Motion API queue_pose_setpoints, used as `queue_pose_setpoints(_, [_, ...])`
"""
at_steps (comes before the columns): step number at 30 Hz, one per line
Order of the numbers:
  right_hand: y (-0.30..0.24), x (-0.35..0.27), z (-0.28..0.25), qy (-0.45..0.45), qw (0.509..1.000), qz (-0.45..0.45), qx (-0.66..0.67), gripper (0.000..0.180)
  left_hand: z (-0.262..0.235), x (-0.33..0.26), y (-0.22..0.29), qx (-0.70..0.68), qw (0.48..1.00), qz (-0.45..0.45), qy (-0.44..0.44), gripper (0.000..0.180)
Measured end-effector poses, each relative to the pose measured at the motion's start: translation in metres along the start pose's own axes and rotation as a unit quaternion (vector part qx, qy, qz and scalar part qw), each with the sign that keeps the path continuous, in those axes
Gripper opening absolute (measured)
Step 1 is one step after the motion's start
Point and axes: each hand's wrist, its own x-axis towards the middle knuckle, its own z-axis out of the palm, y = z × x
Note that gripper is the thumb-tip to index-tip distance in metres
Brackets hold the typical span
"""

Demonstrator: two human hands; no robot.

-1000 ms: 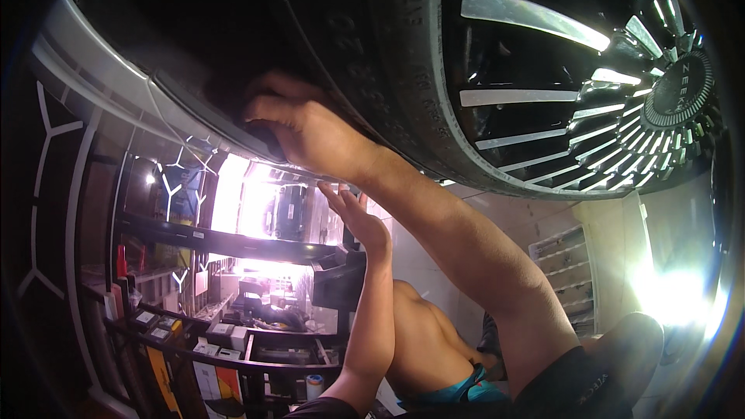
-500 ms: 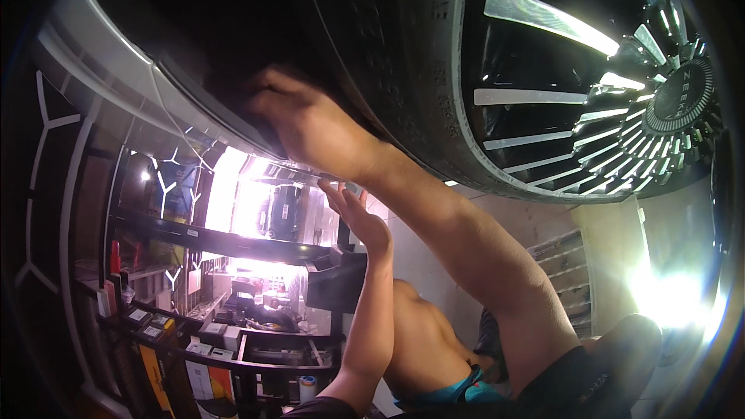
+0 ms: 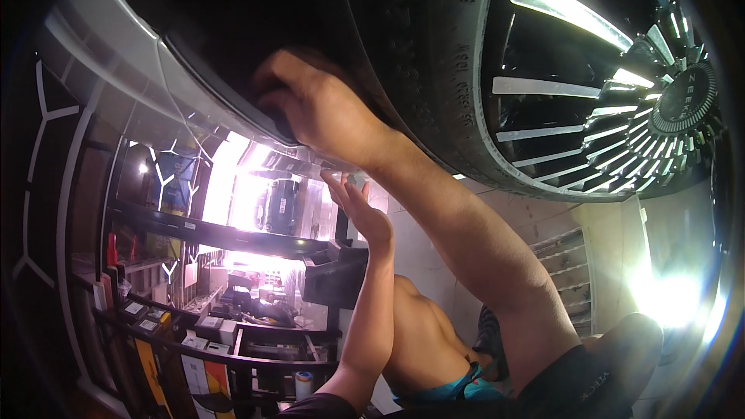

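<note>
My right hand (image 3: pixel 322 109) reaches up into the dark wheel arch, between the tyre (image 3: pixel 434 70) and the black edge strip (image 3: pixel 225 93) of the light car body panel (image 3: pixel 128 27). Its fingers are curled at the strip, and the tips are blurred and in shadow, so whatever they grip is hidden. Below it, my left hand (image 3: pixel 363 208) is raised under the panel's lower edge. The left fingers stretch upward, apart, with the fingertips close to that shiny edge; I cannot tell whether they touch it. A thin curved line (image 3: pixel 174 97) runs down the panel's glossy surface.
The spoked wheel (image 3: pixel 559 93) fills the upper right. At lower left, a dark shelf rack (image 3: pixel 194 225) carries boxes and a can (image 3: pixel 303 384). A bright lamp (image 3: pixel 671 299) glares at right, near a slatted floor grate (image 3: pixel 563 271). My bare knee (image 3: pixel 419 318) is below.
The wheel and tyre sit slightly further right in the view. My right hand has shifted a little at the arch edge, with its fingers still curled. The left hand stays nearly in place.
</note>
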Motion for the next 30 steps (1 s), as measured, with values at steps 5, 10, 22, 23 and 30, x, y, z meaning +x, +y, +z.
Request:
queue_pose_setpoints(5, [-0.015, 0.004, -0.001, -0.025, 0.992, 0.121, -0.001, 0.011, -0.004, 0.001, -0.01, 0.031, 0.999, 0.027, -0.006, 0.069])
queue_pose_setpoints(10, [-0.044, 0.015, 0.002, -0.043, 0.946, 0.294, -0.132, 0.018, -0.009, 0.005, -0.016, 0.109, 0.993, 0.037, -0.036, 0.07])
queue_pose_setpoints(22, [-0.046, 0.007, 0.003, 0.004, 0.964, 0.249, -0.096, 0.018, -0.009, 0.004, 0.003, -0.001, 0.998, 0.01, -0.059, 0.075])
queue_pose_setpoints(23, [-0.042, 0.005, 0.004, 0.025, 0.973, 0.22, -0.071, 0.018, -0.013, 0.006, 0.0, 0.032, 0.997, 0.026, -0.07, 0.073])
queue_pose_setpoints(30, [-0.008, -0.002, 0.0, 0.022, 0.996, 0.008, -0.09, 0.013, -0.011, 0.002, 0.007, -0.058, 0.996, -0.064, -0.014, 0.067])
